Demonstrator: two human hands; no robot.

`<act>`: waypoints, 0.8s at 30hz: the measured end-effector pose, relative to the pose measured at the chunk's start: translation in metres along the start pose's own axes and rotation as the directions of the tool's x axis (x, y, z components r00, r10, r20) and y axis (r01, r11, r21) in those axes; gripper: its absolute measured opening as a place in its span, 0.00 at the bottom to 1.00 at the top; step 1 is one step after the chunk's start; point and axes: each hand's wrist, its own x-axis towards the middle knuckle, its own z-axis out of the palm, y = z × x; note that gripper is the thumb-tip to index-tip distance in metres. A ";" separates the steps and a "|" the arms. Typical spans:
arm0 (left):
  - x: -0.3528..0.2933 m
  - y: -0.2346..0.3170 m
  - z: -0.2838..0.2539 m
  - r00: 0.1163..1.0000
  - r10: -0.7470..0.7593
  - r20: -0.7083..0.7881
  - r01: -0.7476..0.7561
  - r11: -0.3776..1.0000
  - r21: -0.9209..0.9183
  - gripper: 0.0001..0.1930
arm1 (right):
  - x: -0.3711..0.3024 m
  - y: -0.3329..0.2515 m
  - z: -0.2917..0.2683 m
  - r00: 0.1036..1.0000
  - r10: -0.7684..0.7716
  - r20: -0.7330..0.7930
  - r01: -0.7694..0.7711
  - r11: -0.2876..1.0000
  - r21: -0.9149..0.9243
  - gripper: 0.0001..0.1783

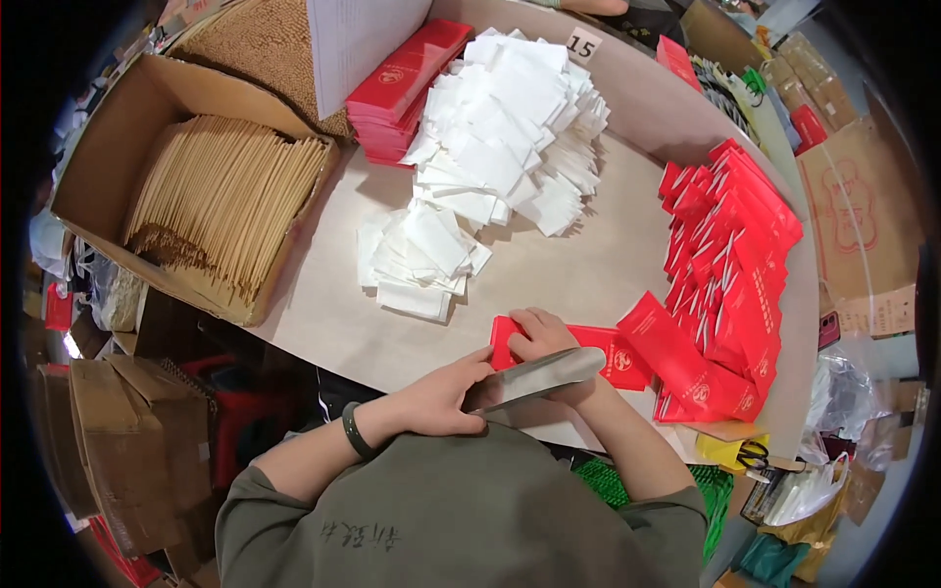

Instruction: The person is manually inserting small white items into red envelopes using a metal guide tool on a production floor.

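Note:
At the table's near edge, my right hand (541, 338) has its fingers bent and closed on a red paper sleeve (503, 338). My left hand (446, 394) is curved at the sleeve's left end, fingertips close to it; what it grips is hidden. A greyish, see-through blade-like shape (537, 378) covers parts of both hands, and I cannot tell what it is. More red paper sleeves (625, 361) lie flat right of my right hand. Ahead of my hands is a small heap of folded white napkins (421, 257), with a larger napkin pile (500, 118) behind.
On the left stands a cardboard box (93, 186) of wooden chopsticks (221, 201). Behind it is another chopstick-filled box (250, 54). Red sleeves are stacked (407, 78) at the back. A large heap of red sleeves with white edges showing (735, 260) fills the right side, near black-handled scissors (753, 454).

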 end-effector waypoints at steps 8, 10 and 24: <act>-0.030 -0.015 -0.037 0.871 -0.007 -0.490 0.346 0.717 0.604 0.28 | 0.032 -0.055 0.003 0.754 0.637 0.159 -0.638 0.768 -0.048 0.15; -0.038 -0.013 -0.036 0.887 -0.070 -0.456 0.370 0.700 0.612 0.31 | 0.032 -0.053 0.013 0.760 0.642 0.102 -0.643 0.765 -0.034 0.14; -0.062 -0.007 -0.116 0.820 0.366 -0.440 0.234 0.487 0.842 0.28 | 0.104 -0.056 0.033 0.882 0.343 -0.324 -0.298 0.937 0.181 0.11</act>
